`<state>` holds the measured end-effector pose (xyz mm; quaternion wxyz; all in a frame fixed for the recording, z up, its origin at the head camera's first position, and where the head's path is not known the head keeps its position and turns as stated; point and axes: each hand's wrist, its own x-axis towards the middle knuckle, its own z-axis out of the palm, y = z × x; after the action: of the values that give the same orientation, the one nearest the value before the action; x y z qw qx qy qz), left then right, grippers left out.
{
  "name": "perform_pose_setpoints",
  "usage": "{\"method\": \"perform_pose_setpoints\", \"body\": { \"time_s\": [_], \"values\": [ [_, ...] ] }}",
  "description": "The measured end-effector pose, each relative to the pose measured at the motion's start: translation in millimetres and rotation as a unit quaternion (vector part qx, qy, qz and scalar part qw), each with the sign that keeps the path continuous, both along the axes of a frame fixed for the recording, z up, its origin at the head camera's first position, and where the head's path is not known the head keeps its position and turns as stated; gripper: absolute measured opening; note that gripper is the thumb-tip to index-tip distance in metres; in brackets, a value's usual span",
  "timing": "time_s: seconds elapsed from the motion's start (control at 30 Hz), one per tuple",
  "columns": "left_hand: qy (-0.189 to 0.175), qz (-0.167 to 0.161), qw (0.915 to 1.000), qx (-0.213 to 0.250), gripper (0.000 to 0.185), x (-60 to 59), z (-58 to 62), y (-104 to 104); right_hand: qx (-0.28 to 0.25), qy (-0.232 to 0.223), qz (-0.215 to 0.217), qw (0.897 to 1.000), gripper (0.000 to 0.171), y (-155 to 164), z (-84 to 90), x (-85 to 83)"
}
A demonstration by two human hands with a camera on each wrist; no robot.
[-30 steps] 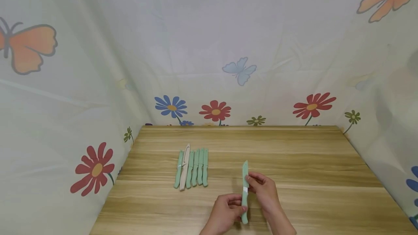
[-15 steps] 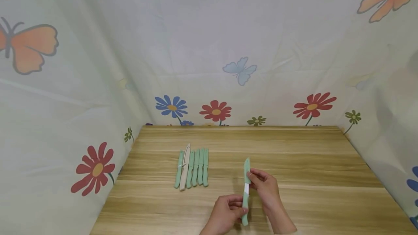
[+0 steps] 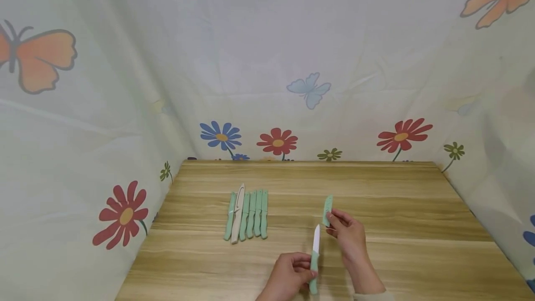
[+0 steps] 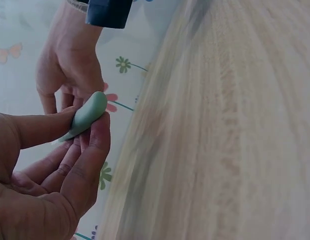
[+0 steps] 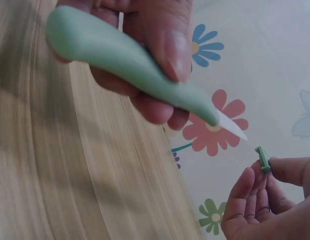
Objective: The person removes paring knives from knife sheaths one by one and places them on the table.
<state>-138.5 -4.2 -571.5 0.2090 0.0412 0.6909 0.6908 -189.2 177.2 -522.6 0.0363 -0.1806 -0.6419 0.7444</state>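
My left hand (image 3: 292, 273) grips the green handle of a small knife (image 3: 314, 264), its white blade bare and pointing away from me. The same handle (image 5: 125, 65) shows large in the right wrist view, with the blade tip (image 5: 232, 126) beyond it. My right hand (image 3: 349, 236) pinches the green blade sheath (image 3: 328, 210), held clear of the blade, up and to the right. In the right wrist view only the sheath's end (image 5: 263, 159) shows between the fingertips. The left wrist view shows the handle's butt (image 4: 87, 115) between thumb and fingers.
A row of several sheathed green knives (image 3: 252, 215) with one cream-coloured knife (image 3: 237, 215) lies on the wooden table (image 3: 397, 208) to the left. Flower-and-butterfly cloth walls (image 3: 276, 82) close in the table at the back and both sides.
The sheath has come off the knife: my right hand pulled it up and to the right, baring the white blade. The left hand kept hold of the handle.
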Motion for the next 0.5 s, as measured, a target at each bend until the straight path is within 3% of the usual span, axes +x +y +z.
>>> {"method": "perform_pose_setpoints", "body": {
  "time_s": [0.5],
  "values": [
    [0.005, 0.024, 0.9996, 0.016, 0.033, -15.2, 5.8, -8, 0.015, -0.036, 0.038, 0.999, 0.04, 5, -4.7, 12.0]
  ]
}}
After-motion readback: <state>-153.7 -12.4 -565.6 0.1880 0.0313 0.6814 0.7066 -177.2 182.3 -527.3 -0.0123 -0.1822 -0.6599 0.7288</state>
